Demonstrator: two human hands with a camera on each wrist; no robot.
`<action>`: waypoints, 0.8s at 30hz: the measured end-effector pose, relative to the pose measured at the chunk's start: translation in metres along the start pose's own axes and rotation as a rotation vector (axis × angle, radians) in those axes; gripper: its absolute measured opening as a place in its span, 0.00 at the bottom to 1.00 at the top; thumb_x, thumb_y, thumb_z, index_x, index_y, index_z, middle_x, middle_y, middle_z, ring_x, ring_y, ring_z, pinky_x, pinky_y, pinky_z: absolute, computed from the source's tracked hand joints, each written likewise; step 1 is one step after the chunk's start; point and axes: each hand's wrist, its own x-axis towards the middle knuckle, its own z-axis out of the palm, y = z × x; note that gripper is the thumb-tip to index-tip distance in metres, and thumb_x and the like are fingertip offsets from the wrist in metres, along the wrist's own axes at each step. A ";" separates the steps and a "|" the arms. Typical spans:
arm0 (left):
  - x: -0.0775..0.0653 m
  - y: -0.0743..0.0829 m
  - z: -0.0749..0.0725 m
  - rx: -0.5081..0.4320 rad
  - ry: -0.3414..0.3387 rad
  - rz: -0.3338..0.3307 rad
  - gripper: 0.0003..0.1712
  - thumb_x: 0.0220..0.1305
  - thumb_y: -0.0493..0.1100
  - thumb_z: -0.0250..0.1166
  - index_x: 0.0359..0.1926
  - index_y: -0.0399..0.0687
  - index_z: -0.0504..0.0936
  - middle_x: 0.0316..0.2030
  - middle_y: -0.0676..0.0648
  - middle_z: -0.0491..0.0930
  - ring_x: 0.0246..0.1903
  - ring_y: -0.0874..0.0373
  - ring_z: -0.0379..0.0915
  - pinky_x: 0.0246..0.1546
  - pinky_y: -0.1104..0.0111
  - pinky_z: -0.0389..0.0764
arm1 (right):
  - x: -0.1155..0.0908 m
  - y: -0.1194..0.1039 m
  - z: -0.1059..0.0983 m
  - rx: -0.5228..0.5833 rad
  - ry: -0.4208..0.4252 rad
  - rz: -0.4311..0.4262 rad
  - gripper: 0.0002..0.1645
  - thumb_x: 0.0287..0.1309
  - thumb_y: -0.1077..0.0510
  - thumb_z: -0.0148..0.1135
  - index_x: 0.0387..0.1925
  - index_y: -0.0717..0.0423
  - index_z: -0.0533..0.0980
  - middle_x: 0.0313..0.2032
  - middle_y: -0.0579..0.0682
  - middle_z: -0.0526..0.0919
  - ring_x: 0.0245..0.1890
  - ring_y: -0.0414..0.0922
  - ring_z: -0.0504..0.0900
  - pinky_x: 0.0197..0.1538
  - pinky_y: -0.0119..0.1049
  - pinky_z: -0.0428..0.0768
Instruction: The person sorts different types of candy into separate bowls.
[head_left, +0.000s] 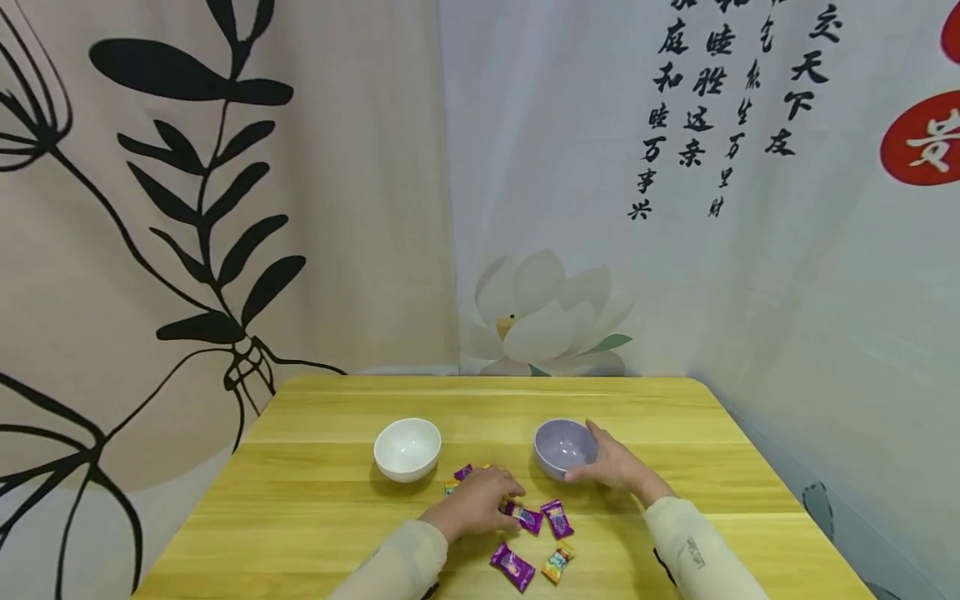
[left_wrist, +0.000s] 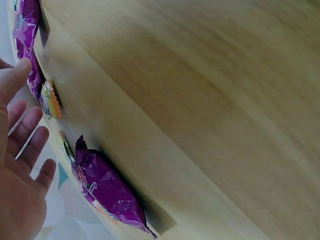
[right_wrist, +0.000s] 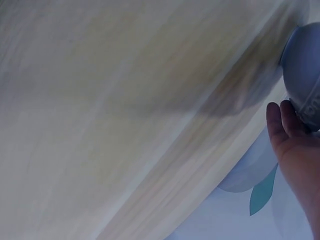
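Observation:
My left hand [head_left: 483, 500] hovers low over a scatter of wrapped candies, its fingers loosely bent and apart. Under its fingertips lies a purple-wrapped candy [head_left: 527, 518]; the left wrist view shows the palm with nothing in it, near a purple candy [left_wrist: 112, 187] and a small yellow-orange one [left_wrist: 51, 100]. With thumb in front and fingers behind, my right hand [head_left: 618, 462] holds the side of a purple-grey bowl [head_left: 564, 446] that stands upright. In the right wrist view, fingers touch the bowl's outer wall [right_wrist: 305, 65].
Left of the purple-grey bowl stands a white bowl [head_left: 407, 450]. Nearer the front are another purple candy [head_left: 513, 567], a yellow candy [head_left: 558, 562] and a purple one [head_left: 557, 518]. Beyond the wooden table [head_left: 315, 517] hangs a printed curtain [head_left: 360, 208].

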 end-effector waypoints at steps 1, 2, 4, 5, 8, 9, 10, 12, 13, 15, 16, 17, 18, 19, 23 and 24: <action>0.000 0.000 0.000 0.006 0.003 0.008 0.28 0.52 0.57 0.76 0.55 0.57 0.84 0.50 0.59 0.80 0.53 0.60 0.73 0.62 0.54 0.68 | 0.000 0.001 0.000 0.014 -0.002 -0.003 0.75 0.40 0.42 0.82 0.75 0.71 0.46 0.70 0.75 0.55 0.68 0.70 0.59 0.67 0.64 0.59; 0.001 0.000 0.001 0.012 0.007 0.016 0.28 0.52 0.57 0.76 0.54 0.57 0.84 0.50 0.59 0.80 0.53 0.60 0.73 0.61 0.55 0.69 | 0.000 0.002 -0.001 0.028 -0.004 -0.005 0.74 0.40 0.43 0.82 0.75 0.71 0.46 0.70 0.74 0.55 0.67 0.70 0.60 0.67 0.63 0.59; 0.002 0.000 0.002 0.025 0.013 0.033 0.27 0.53 0.55 0.76 0.53 0.56 0.84 0.49 0.59 0.81 0.53 0.61 0.73 0.60 0.56 0.70 | 0.001 0.004 -0.001 0.048 -0.006 -0.007 0.73 0.40 0.44 0.82 0.74 0.71 0.47 0.69 0.74 0.57 0.67 0.69 0.62 0.67 0.63 0.60; 0.002 0.001 0.002 0.031 0.014 0.039 0.26 0.53 0.55 0.76 0.53 0.56 0.84 0.48 0.59 0.81 0.53 0.61 0.73 0.60 0.57 0.70 | 0.001 0.004 -0.001 0.059 -0.005 -0.004 0.73 0.40 0.44 0.82 0.74 0.71 0.47 0.69 0.74 0.58 0.66 0.68 0.63 0.67 0.63 0.60; 0.003 0.001 0.003 0.048 0.010 0.048 0.24 0.54 0.53 0.76 0.52 0.56 0.85 0.47 0.60 0.81 0.52 0.62 0.73 0.59 0.58 0.71 | 0.001 0.005 -0.001 0.080 -0.005 0.000 0.72 0.40 0.45 0.83 0.74 0.71 0.48 0.68 0.73 0.61 0.66 0.67 0.64 0.67 0.62 0.61; 0.004 0.002 0.003 0.053 0.007 0.049 0.23 0.54 0.52 0.76 0.52 0.56 0.85 0.47 0.60 0.81 0.52 0.62 0.73 0.59 0.59 0.71 | 0.001 0.005 -0.001 0.088 -0.004 0.003 0.72 0.40 0.45 0.83 0.74 0.71 0.48 0.68 0.72 0.61 0.65 0.67 0.65 0.67 0.62 0.61; 0.004 0.002 0.003 0.058 0.005 0.047 0.22 0.54 0.52 0.75 0.52 0.56 0.85 0.46 0.61 0.81 0.51 0.63 0.73 0.59 0.59 0.71 | 0.001 0.005 -0.001 0.094 -0.003 0.007 0.72 0.40 0.45 0.83 0.75 0.70 0.48 0.68 0.72 0.62 0.65 0.66 0.65 0.67 0.62 0.61; 0.005 0.002 0.004 0.065 -0.001 0.044 0.21 0.55 0.51 0.75 0.51 0.57 0.86 0.45 0.62 0.81 0.50 0.63 0.73 0.59 0.60 0.72 | 0.001 0.005 -0.001 0.107 -0.004 0.010 0.72 0.41 0.46 0.82 0.75 0.69 0.48 0.68 0.72 0.62 0.65 0.66 0.65 0.67 0.61 0.61; 0.005 0.002 0.004 0.069 -0.003 0.044 0.20 0.55 0.51 0.75 0.50 0.57 0.86 0.45 0.62 0.81 0.50 0.64 0.73 0.58 0.61 0.72 | 0.001 0.005 -0.001 0.101 -0.003 0.007 0.72 0.41 0.45 0.82 0.75 0.70 0.48 0.67 0.72 0.62 0.65 0.66 0.66 0.66 0.62 0.61; 0.006 0.002 0.005 0.074 -0.004 0.044 0.19 0.55 0.50 0.75 0.49 0.58 0.87 0.43 0.63 0.81 0.48 0.65 0.73 0.57 0.62 0.72 | 0.000 0.006 -0.001 0.101 0.001 0.013 0.71 0.41 0.45 0.82 0.75 0.68 0.48 0.67 0.72 0.63 0.65 0.65 0.65 0.67 0.62 0.61; 0.006 0.002 0.005 0.075 -0.005 0.044 0.18 0.55 0.50 0.75 0.48 0.58 0.87 0.43 0.63 0.81 0.48 0.65 0.73 0.57 0.62 0.72 | 0.000 0.007 0.000 0.102 0.003 0.018 0.71 0.41 0.45 0.82 0.75 0.68 0.48 0.68 0.71 0.63 0.65 0.65 0.65 0.67 0.62 0.60; 0.006 0.002 0.005 0.074 -0.005 0.044 0.17 0.55 0.50 0.75 0.47 0.59 0.88 0.42 0.63 0.81 0.47 0.65 0.73 0.57 0.62 0.72 | 0.000 0.008 0.000 0.100 0.005 0.016 0.71 0.41 0.44 0.82 0.75 0.68 0.48 0.67 0.71 0.63 0.65 0.65 0.65 0.67 0.62 0.60; 0.007 0.002 0.005 0.075 -0.005 0.046 0.16 0.55 0.50 0.75 0.46 0.59 0.88 0.41 0.64 0.81 0.47 0.65 0.73 0.56 0.62 0.72 | 0.000 0.008 0.000 0.099 0.006 0.017 0.71 0.41 0.44 0.82 0.75 0.68 0.49 0.67 0.71 0.63 0.65 0.65 0.65 0.67 0.62 0.60; 0.007 0.002 0.006 0.074 -0.004 0.049 0.15 0.55 0.50 0.75 0.45 0.59 0.88 0.40 0.64 0.81 0.46 0.65 0.73 0.56 0.62 0.72 | 0.000 0.009 0.001 0.099 0.009 0.018 0.71 0.41 0.44 0.82 0.75 0.68 0.49 0.68 0.71 0.63 0.65 0.65 0.65 0.67 0.62 0.60; 0.009 0.001 0.007 0.059 -0.003 0.053 0.13 0.56 0.51 0.75 0.43 0.59 0.89 0.39 0.64 0.80 0.45 0.66 0.73 0.55 0.62 0.73 | -0.001 0.010 0.002 0.118 0.014 0.021 0.71 0.41 0.45 0.82 0.75 0.68 0.49 0.68 0.71 0.63 0.66 0.65 0.65 0.67 0.62 0.60; 0.009 0.001 0.007 0.055 -0.001 0.055 0.13 0.56 0.51 0.74 0.43 0.58 0.89 0.38 0.64 0.80 0.44 0.65 0.73 0.55 0.62 0.73 | -0.001 0.011 0.003 0.120 0.016 0.019 0.71 0.41 0.45 0.82 0.75 0.68 0.49 0.68 0.71 0.63 0.65 0.65 0.65 0.67 0.62 0.60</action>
